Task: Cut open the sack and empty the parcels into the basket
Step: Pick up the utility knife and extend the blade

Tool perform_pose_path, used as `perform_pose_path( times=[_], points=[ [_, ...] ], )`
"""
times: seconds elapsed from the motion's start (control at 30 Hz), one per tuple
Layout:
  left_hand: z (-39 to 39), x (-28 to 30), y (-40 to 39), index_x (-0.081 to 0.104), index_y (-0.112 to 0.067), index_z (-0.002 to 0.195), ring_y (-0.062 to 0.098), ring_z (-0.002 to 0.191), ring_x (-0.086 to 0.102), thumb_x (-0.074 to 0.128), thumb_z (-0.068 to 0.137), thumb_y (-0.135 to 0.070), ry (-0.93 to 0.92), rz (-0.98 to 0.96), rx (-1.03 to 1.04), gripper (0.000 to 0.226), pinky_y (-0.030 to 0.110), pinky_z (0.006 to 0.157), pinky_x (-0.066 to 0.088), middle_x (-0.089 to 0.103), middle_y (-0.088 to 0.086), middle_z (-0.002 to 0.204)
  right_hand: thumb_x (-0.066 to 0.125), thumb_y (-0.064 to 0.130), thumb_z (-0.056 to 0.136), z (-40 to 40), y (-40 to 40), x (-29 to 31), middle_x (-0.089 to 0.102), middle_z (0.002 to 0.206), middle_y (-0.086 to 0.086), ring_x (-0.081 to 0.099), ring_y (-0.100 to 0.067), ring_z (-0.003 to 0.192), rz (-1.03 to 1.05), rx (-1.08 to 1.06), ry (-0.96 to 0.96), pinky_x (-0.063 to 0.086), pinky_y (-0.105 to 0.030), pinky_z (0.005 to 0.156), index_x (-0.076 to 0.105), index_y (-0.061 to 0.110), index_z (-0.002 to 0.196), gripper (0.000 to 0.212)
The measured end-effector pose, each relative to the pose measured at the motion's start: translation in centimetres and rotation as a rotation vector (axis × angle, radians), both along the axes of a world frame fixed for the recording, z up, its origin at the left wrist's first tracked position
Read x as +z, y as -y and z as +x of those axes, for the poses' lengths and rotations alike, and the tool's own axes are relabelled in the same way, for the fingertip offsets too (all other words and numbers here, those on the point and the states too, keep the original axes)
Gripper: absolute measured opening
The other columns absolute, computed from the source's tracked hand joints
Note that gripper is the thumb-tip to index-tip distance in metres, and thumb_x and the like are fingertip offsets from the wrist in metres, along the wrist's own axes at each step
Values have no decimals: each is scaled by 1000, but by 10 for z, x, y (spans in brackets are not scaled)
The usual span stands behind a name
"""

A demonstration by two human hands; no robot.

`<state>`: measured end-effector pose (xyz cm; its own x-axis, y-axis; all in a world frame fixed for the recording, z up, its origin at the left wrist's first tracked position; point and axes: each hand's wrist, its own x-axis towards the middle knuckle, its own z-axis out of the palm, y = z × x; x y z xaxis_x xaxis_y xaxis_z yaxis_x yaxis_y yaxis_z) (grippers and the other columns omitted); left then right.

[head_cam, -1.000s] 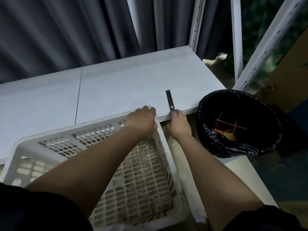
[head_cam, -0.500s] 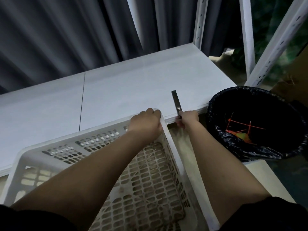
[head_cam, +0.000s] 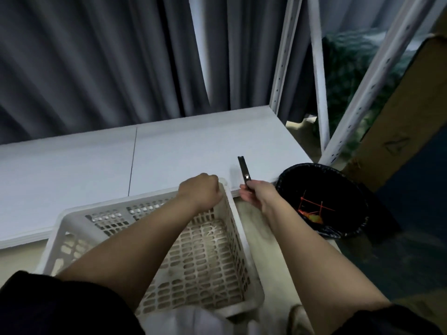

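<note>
A white perforated plastic basket [head_cam: 232,240] stands on the floor against the front edge of the white shelf [head_cam: 169,155], with nothing inside it. My left hand [head_cam: 202,192] grips the basket's far right corner rim. My right hand [head_cam: 257,195] holds the handle of a dark, narrow cutter [head_cam: 244,171], which points up and away over the shelf's front edge. No sack or parcels are in view.
A bin lined with a black bag [head_cam: 321,199] stands to the right of the basket and holds red cable ties. White rack uprights [head_cam: 281,61] rise at the shelf's right end. A cardboard box [head_cam: 406,112] leans at far right. Grey curtains hang behind.
My right hand has lifted the cutter off the shelf edge and now holds it raised. The view has tilted upward. My left hand stays on the basket corner.
</note>
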<state>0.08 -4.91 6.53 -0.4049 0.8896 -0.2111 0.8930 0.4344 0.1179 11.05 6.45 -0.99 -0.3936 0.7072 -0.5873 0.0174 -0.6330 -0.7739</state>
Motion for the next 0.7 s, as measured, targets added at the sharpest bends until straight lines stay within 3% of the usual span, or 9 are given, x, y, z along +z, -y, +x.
perform_pose_path(
  times=[0.1,0.17,0.23,0.3,0.47,0.57,0.63,0.7],
  points=[
    [8,36,24,58,-13,111,27,107,57,43,93,-29,100,29,84,29,33,87,47,61,6,117,31,6,101,14,31,47,68,97,-14,67,-11,46,-20,61,-56,56,-21,51,46,5,101,16],
    [16,58,46,61,-9,106,29,104,58,42,93,-25,181,60,140,27,32,85,46,63,9,113,28,8,101,25,58,79,75,89,-9,69,-11,51,-35,130,-88,57,-22,55,44,6,104,17],
    [24,76,63,63,-7,93,31,100,61,43,91,-20,266,99,175,24,30,79,45,66,13,103,26,10,101,34,85,107,75,72,-1,71,-10,57,-31,200,-118,56,-20,56,48,8,95,23],
    [35,92,83,61,-7,78,31,93,64,43,90,-18,406,149,203,24,29,72,44,67,16,91,26,11,100,45,113,137,74,69,1,70,-9,60,-20,245,-161,55,-19,58,52,8,85,30],
    [71,128,127,61,-4,102,22,68,58,35,100,-23,982,419,343,32,26,61,42,65,10,82,31,13,98,64,181,190,68,76,-2,67,-8,55,19,299,-317,51,-17,50,54,10,86,26],
    [87,148,154,59,1,99,25,64,61,33,102,-20,1146,658,416,33,25,57,47,68,18,90,30,13,98,75,217,209,67,68,0,62,-7,51,109,355,-317,49,-18,55,54,12,89,26],
    [96,162,175,54,-3,97,23,57,59,32,103,-18,1291,785,449,27,23,45,47,70,16,94,28,14,98,85,240,220,62,69,0,58,-7,51,160,407,-318,47,-18,57,55,13,90,28],
    [105,173,196,51,-5,108,18,58,64,33,103,-16,1377,861,436,21,22,46,51,70,14,95,28,15,97,94,261,227,59,66,1,55,-7,51,196,459,-327,44,-19,58,56,13,86,30]
  ],
)
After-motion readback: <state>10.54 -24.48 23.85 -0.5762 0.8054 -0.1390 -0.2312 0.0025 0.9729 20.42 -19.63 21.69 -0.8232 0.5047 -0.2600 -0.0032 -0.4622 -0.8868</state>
